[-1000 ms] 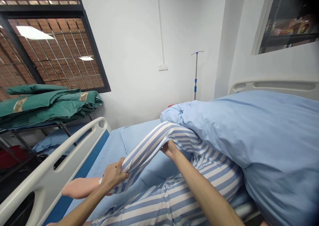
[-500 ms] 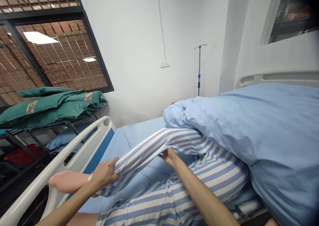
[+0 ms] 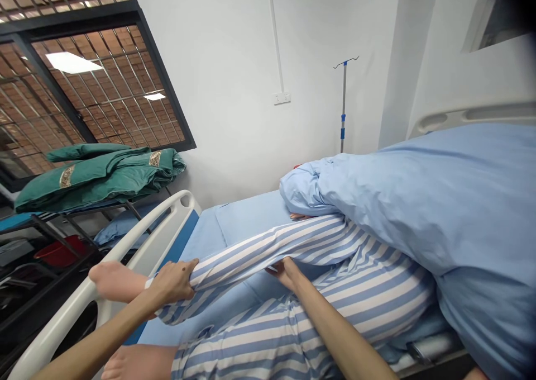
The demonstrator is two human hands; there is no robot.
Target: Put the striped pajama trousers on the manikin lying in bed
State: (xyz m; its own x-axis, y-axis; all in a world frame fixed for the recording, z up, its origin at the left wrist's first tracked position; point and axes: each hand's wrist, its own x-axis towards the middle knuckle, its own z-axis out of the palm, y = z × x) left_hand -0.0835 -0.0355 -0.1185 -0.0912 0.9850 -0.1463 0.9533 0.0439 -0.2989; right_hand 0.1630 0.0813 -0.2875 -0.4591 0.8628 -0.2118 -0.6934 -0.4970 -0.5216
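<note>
A leg in blue-and-white striped trousers [image 3: 251, 251] is held raised above the bed, its knee only slightly bent. My left hand [image 3: 173, 282] is closed around the lower leg just above the ankle, over the trouser cloth. The bare foot [image 3: 117, 280] points toward the footboard. My right hand [image 3: 286, 271] cups the same leg from beneath, near the knee; some of its fingers are hidden behind the cloth. The other striped leg [image 3: 251, 346] lies nearer to me on the mattress, with its bare foot [image 3: 138, 362] at the lower edge.
A blue quilt [image 3: 397, 184] covers the upper body; fingers [image 3: 300, 216] show under its edge. The pale footboard [image 3: 142, 229] stands at left. Beyond are folded green bedding [image 3: 113, 173] on a rack, a red basin [image 3: 62, 251] and a drip stand [image 3: 344, 100] by the wall.
The held leg has straightened, its knee sinking toward the bed while both hands keep their places on it. The view has shifted a little, showing more of the near foot and the fingers under the quilt.
</note>
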